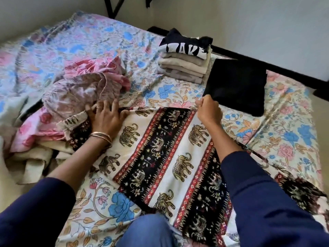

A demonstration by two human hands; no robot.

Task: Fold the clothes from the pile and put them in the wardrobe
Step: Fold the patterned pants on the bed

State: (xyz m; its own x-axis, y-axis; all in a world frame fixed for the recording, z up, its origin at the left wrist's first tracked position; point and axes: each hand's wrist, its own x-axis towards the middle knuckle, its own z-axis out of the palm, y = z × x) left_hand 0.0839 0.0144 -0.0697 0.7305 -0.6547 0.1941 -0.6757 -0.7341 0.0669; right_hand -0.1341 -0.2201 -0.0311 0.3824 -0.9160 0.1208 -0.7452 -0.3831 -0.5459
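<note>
1. At one o'clock from your hands, on the flowered bedsheet (99,38), stands a stack of folded clothes (185,66); the dark top piece carries white letters of which only "AKE" reads clearly.
2. Just beside the stack, at two o'clock, a folded black cloth (236,82) lies flat.
3. The elephant-print garment (163,157) is spread in front of you, running from the middle toward five o'clock.
4. Your left hand (105,116) lies flat with fingers spread, pressing the garment's upper left edge; bangles circle the wrist and a ring shows on one finger.
5. Your right hand (209,111) is clenched, pinching the garment's top edge at twelve o'clock.
6. At ten o'clock the unfolded pile (80,97) of pink and patterned clothes touches your left hand and crowds that side.
</note>
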